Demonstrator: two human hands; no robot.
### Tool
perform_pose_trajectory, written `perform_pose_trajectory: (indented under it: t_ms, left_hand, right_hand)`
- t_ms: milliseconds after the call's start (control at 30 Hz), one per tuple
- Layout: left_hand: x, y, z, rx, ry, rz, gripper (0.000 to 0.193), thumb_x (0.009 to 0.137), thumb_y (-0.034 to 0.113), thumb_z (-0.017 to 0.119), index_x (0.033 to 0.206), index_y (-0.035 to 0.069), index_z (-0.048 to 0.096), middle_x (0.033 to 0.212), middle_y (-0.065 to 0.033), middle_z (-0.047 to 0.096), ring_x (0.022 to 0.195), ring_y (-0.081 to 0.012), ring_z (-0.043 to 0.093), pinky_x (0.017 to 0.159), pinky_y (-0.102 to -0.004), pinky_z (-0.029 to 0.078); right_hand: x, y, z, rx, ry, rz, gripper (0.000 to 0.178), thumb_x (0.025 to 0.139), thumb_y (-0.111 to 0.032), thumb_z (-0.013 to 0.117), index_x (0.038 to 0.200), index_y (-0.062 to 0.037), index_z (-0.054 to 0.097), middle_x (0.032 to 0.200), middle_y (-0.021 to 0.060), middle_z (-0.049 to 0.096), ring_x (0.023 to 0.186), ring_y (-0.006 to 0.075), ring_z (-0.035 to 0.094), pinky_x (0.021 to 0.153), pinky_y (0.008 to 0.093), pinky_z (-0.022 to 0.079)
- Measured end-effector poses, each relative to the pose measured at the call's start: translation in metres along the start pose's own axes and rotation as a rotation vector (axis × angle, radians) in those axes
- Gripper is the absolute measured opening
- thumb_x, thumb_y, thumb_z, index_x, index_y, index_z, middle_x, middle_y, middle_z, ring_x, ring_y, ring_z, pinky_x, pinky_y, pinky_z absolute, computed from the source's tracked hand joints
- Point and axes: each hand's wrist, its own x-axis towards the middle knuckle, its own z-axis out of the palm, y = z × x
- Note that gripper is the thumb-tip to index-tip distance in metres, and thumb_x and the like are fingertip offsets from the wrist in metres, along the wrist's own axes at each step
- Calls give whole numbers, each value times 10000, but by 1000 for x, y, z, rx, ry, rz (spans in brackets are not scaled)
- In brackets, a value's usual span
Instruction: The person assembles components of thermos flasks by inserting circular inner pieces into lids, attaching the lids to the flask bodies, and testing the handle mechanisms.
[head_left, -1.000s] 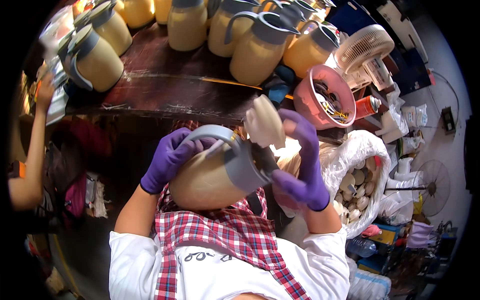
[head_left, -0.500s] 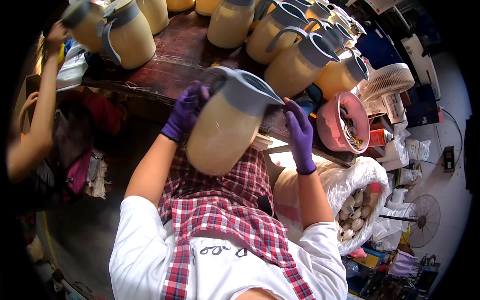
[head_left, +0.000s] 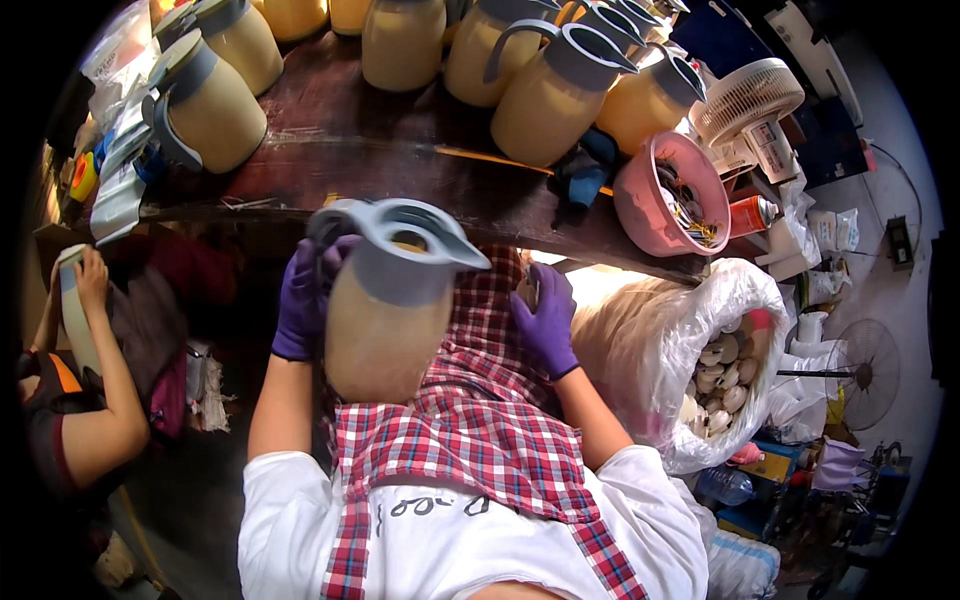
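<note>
A beige jug (head_left: pixel 385 335) with a grey collar, spout and handle is held up in front of my apron, its top open and its spout toward the right. My left hand (head_left: pixel 303 300), in a purple glove, is closed round the handle, which partly hides the fingers. My right hand (head_left: pixel 548 318), gloved the same way, is apart from the jug, to the right of its spout. Its fingers are curled round a small greyish thing that I cannot make out. Several similar jugs (head_left: pixel 555 105) stand on the dark red table (head_left: pixel 330 150) beyond.
Two jugs with lids (head_left: pixel 215 115) stand at the table's left. A pink bowl (head_left: pixel 640 205) of small parts, a spray can (head_left: pixel 750 216) and a white fan (head_left: pixel 750 100) are at the right. Below them is a plastic-lined sack (head_left: pixel 640 350) of rounded pieces. At left, a co-worker's hands hold another jug (head_left: pixel 78 320).
My left hand has brought the jug left and more upright. My right hand has left the spout and lowered, its fingers now curled. The co-worker's hands have moved off the table with a jug.
</note>
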Motion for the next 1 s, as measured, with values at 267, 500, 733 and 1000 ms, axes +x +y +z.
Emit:
perform_pose_trajectory:
  t_ms: [267, 500, 733, 1000]
  left_hand:
    - [6, 2, 53, 334, -102, -41, 388, 1027, 414, 629, 925, 41, 616, 1008, -37, 715, 916, -97, 604, 881, -279, 479]
    - [15, 9, 84, 332, -199, -201, 438, 1008, 462, 619, 883, 43, 589, 1003, -94, 716, 932, -135, 629, 891, -306, 497]
    - [3, 15, 99, 431, -148, -208, 345, 946, 373, 729, 958, 33, 671, 1033, -73, 722, 929, -135, 635, 888, -326, 506]
    - [-7, 6, 82, 474, -168, -160, 328, 845, 218, 852, 1062, 4, 731, 953, -85, 731, 898, -122, 689, 808, -289, 543]
  right_hand:
    - [9, -43, -85, 1183, 169, 184, 516, 1033, -250, 503, 1500, -33, 463, 1395, 131, 559, 1219, 186, 551, 1049, 301, 435]
    - [47, -114, -152, 524, -155, -835, 607, 843, -371, 607, 1334, -15, 620, 1345, 203, 608, 1251, 414, 561, 1084, 514, 402]
    - [35, -110, -137, 470, -141, -743, 554, 1000, -366, 504, 1432, -21, 519, 1416, 209, 557, 1328, 379, 518, 1137, 475, 371]
    - [35, -92, -118, 528, -183, -402, 659, 1085, -411, 370, 1590, 3, 283, 1631, 225, 321, 1541, 360, 256, 1240, 467, 184]
